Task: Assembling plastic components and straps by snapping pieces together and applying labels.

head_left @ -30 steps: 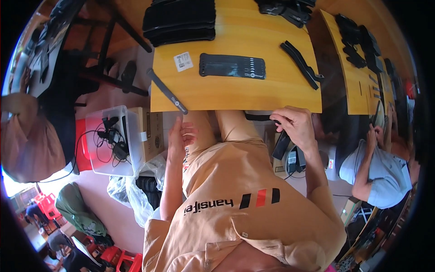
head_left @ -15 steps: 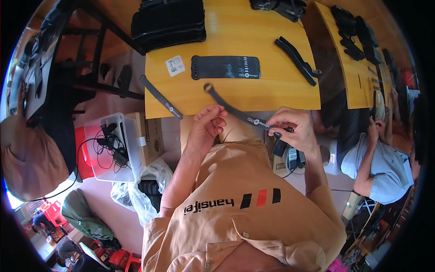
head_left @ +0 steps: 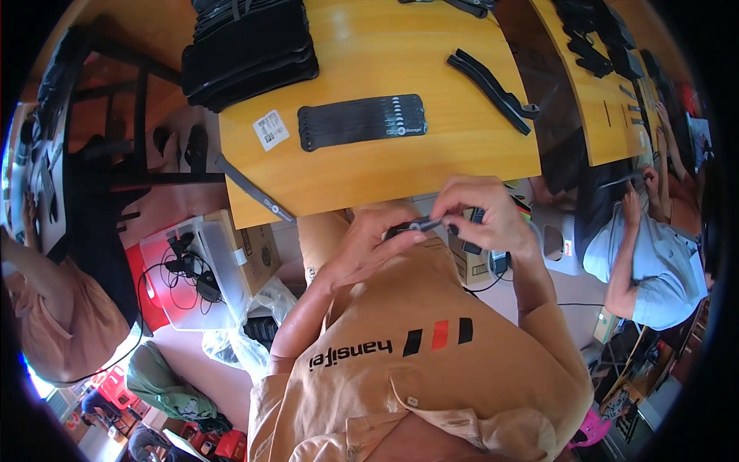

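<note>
A short black strap (head_left: 418, 225) with pale printing is held between my two hands, just off the table's near edge. My left hand (head_left: 368, 240) is closed around one part of it, thumb laid along the top. The fingertips of my right hand (head_left: 493, 218) pinch its other end; the far end is hidden by fingers. Beyond them on the yellow table (head_left: 369, 173), a row of overlapping black straps (head_left: 346, 125) lies flat beside a white label (head_left: 270, 130). One loose strap (head_left: 252, 189) rests slanted at the near left corner.
Stacked black straps (head_left: 254, 65) fill the back left of the table. Folded black strips (head_left: 489, 86) lie at right. Below left stand a clear bin (head_left: 185, 300) with cables and a cardboard box (head_left: 258, 250). Another person in light blue (head_left: 643, 269) works at right.
My left hand has closed on the strap, which was dangling loosely from my right hand. The strap is now gathered between both hands. The view has shifted slightly.
</note>
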Available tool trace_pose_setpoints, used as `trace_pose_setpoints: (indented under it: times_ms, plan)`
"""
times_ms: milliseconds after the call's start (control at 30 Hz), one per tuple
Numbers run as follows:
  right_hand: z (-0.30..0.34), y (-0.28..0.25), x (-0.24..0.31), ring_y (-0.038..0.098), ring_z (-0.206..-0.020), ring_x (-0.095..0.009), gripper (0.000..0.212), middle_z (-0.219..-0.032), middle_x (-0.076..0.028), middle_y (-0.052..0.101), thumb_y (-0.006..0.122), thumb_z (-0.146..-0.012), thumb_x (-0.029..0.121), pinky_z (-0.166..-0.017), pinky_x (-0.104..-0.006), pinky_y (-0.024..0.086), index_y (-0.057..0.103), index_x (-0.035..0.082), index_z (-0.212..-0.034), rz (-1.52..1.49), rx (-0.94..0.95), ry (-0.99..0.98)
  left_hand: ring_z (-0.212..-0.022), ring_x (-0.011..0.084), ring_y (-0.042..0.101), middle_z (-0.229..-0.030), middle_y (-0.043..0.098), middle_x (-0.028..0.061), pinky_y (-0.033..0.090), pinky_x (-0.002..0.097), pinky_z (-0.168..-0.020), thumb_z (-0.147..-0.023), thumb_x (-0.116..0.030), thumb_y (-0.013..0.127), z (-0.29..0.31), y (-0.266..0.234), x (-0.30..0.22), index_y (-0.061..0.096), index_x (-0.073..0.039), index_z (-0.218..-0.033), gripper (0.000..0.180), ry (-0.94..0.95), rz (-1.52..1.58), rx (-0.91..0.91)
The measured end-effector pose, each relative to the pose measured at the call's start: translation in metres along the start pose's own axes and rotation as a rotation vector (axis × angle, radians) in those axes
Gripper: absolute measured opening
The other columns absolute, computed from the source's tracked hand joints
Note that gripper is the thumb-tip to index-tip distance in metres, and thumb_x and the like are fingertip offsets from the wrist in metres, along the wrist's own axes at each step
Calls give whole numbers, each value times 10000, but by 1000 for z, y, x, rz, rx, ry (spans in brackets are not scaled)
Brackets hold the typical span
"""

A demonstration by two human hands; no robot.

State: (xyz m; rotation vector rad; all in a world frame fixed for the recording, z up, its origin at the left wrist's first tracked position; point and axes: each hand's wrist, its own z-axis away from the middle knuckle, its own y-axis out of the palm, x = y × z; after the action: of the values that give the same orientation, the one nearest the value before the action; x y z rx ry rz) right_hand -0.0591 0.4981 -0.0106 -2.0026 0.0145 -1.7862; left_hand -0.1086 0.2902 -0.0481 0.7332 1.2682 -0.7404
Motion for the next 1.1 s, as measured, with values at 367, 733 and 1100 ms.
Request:
trace_pose_setpoints:
  times_ms: [367, 733, 1100]
  plan:
    - [2, 1, -65, 556, -640, -58, 176, -741, -22, 587, 521, -776, -86, -562, -177, 458, 619, -25, -910, -390, -397, 495, -687, 96, 523, -758, 595, 40, 437, 227, -624, -859, -80, 574, 30, -88, 26, 603, 45, -882, 130, -247, -86, -328]
    - [-31, 23, -118, 533, -602, -44, 186, -772, -16, 613, 529, -793, -59, -458, -154, 391, 623, 0, -944, -447, -681, 438, -600, 59, 529, -700, 587, 11, 431, 187, -551, -830, -81, 622, -15, -100, 64, 609, 15, -894, 116, -127, 90, -809]
    - [-44, 28, -123, 499, -616, -31, 139, -710, 7, 590, 630, -744, -73, -570, -158, 418, 630, -16, -871, -310, -849, 466, -587, 34, 465, -672, 556, -18, 371, 171, -534, -798, -90, 666, -26, -105, 77, 616, 16, -839, 124, -193, -126, -911]
